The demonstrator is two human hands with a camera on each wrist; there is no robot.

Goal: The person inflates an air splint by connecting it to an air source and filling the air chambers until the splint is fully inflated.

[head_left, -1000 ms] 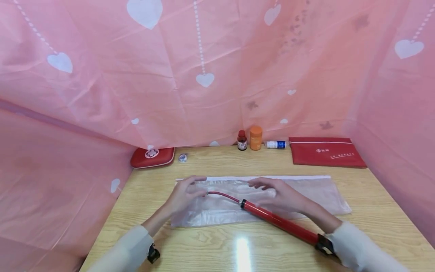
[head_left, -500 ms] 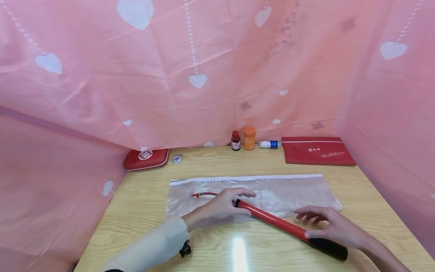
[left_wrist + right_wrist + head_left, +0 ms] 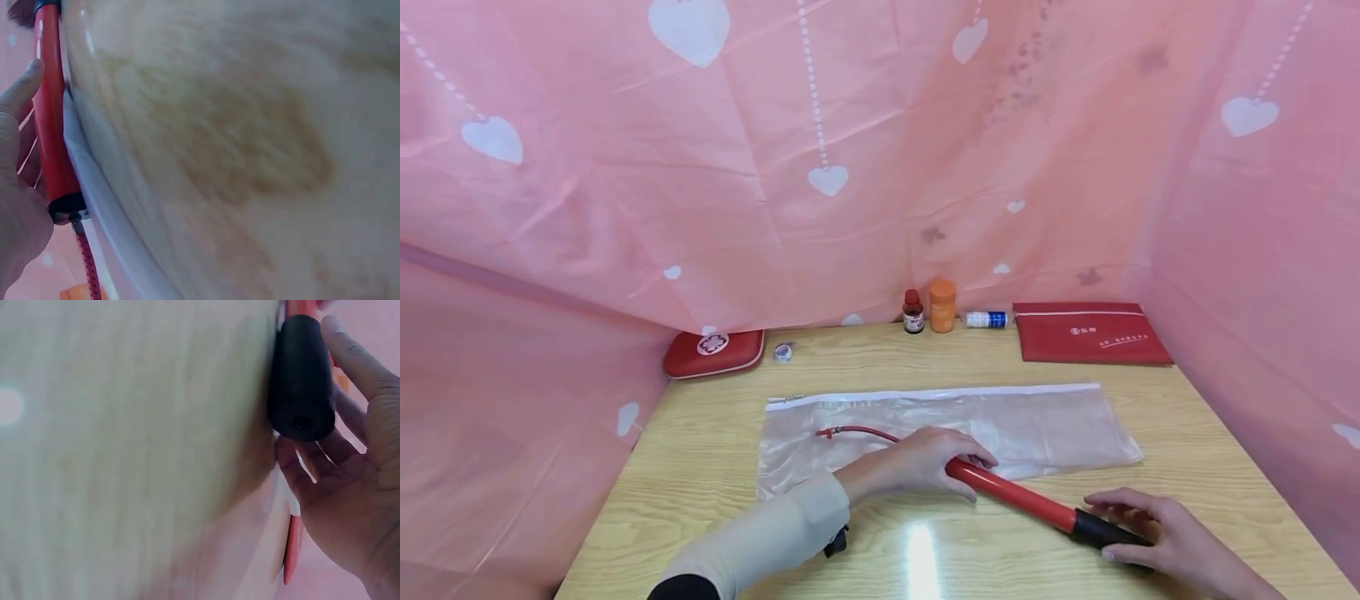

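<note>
A hand pump (image 3: 1018, 495) with a red barrel, a black handle (image 3: 1093, 528) and a thin red hose (image 3: 867, 430) lies diagonally in the head view. My left hand (image 3: 928, 460) grips the barrel near its hose end; in the left wrist view the thumb lies on one side of the red tube (image 3: 51, 119), the fingers behind it. At the other end, my right hand (image 3: 1172, 533) holds the black handle between thumb and curled fingers, also visible in the right wrist view (image 3: 303, 381). Under the hose, a clear zip bag (image 3: 1052, 421) lies flat.
Along the back stand a red-capped brown bottle (image 3: 913, 312) and an orange jar (image 3: 942, 307). A blue-and-white roll (image 3: 987, 320) and a red zip pouch (image 3: 1086, 335) lie right of them. Back left are a red case (image 3: 715, 357) and a small tape roll (image 3: 782, 353). Pink curtains (image 3: 865, 242) surround the table.
My left hand has moved right from the hose tip onto the barrel. My right hand has gone from above the bag to the black handle, now between its thumb and fingers.
</note>
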